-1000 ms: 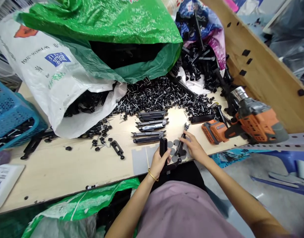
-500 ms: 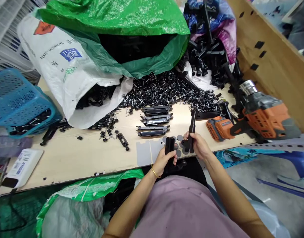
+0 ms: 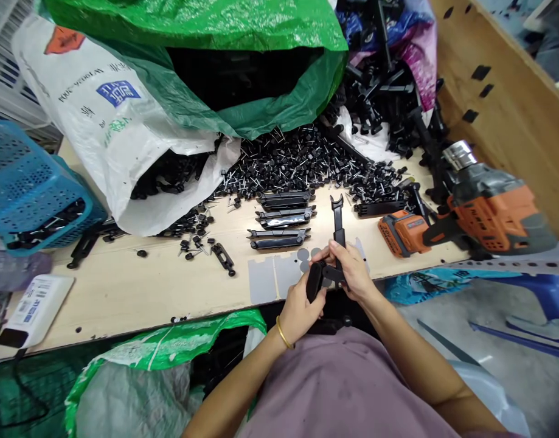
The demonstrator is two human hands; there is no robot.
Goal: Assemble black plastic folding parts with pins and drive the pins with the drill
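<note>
My left hand [image 3: 298,310] is closed around a dark, rounded black plastic piece [image 3: 314,281]. In my right hand [image 3: 356,272] is a long black plastic arm [image 3: 337,222], upright, its forked tip pointing away from me. A short black side piece [image 3: 333,274] at its lower end reaches toward the left-hand piece; whether the two are joined I cannot tell. My fingers partly cover both parts. Just beyond my hands, folded black plastic assemblies [image 3: 279,238] lie in a stacked row. Grey round and rectangular patches [image 3: 261,281] mark the tabletop beside my left hand.
Black-headed pins [image 3: 288,161] are heaped at the back, before a green bag [image 3: 206,24] and a white sack [image 3: 119,121]. An orange cordless drill [image 3: 489,210] lies at right near a wooden board [image 3: 511,103]. At left are a blue basket [image 3: 37,176] and a white box-shaped device [image 3: 37,310].
Both hands have come together. The long arm in my right hand has shifted left and turned, showing its forked end. The piece in my left hand has tilted.
</note>
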